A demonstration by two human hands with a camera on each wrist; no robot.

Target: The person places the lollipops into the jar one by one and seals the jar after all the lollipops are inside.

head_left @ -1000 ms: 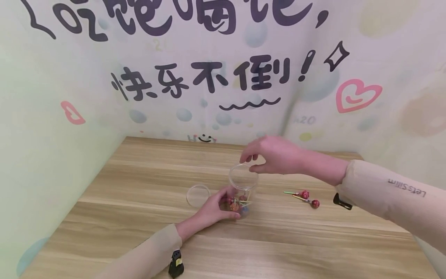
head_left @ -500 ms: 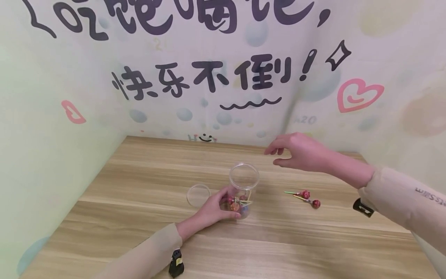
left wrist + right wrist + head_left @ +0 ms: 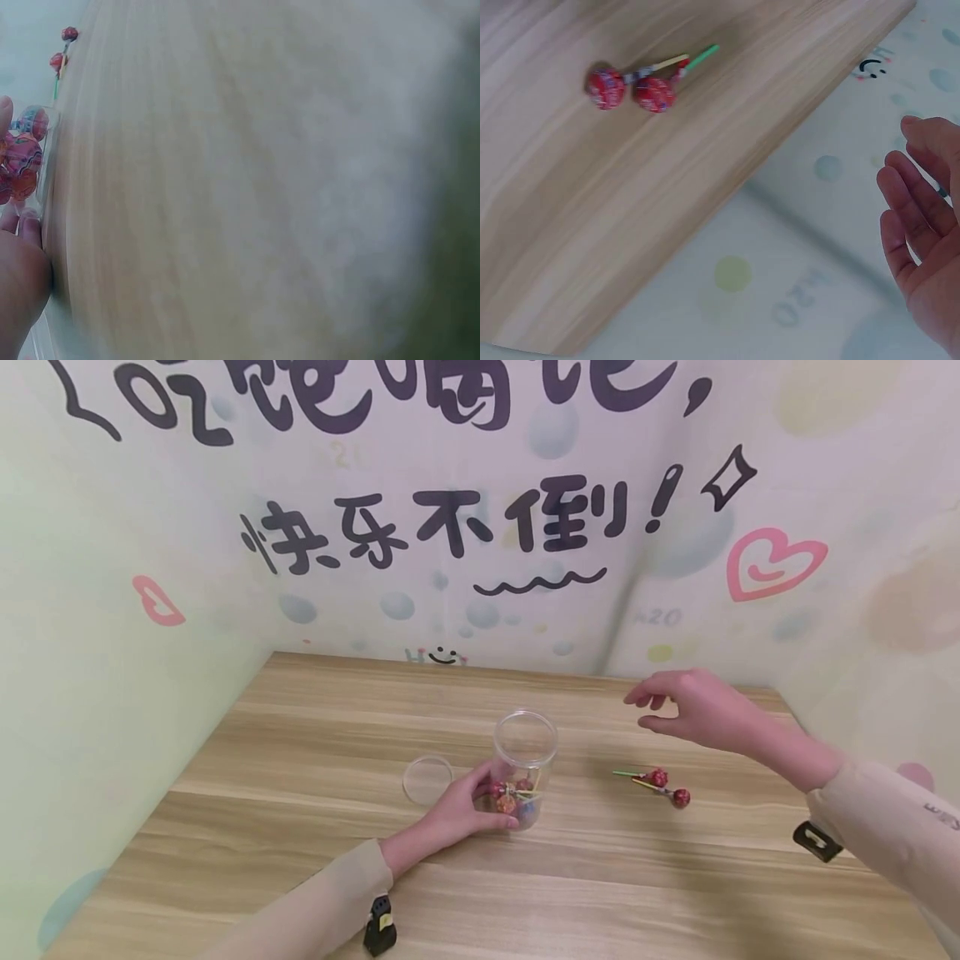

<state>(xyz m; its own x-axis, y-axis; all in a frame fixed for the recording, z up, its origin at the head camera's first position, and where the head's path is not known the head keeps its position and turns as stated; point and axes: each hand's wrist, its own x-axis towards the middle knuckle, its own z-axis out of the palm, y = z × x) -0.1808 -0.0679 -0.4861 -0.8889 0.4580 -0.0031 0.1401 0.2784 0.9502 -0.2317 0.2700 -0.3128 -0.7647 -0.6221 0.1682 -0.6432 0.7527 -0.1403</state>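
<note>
The left hand (image 3: 456, 810) still grips the jar (image 3: 527, 768); the right hand (image 3: 701, 710), empty, fingers loosely bent, has swung from its mouth to about two o'clock, so attention seems to be shifting to two lollipops (image 3: 660, 777) at three.

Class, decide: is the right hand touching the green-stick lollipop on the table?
Apart. The right wrist view shows bare table and wall between the right hand and the green-stick lollipop.

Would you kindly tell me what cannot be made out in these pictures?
Head: how many lollipops the jar holds; they overlap.
Head: the full lettering on the right sleeve; the right edge cuts it.
Left wrist: part of the left hand, cut off by the left edge.
</note>
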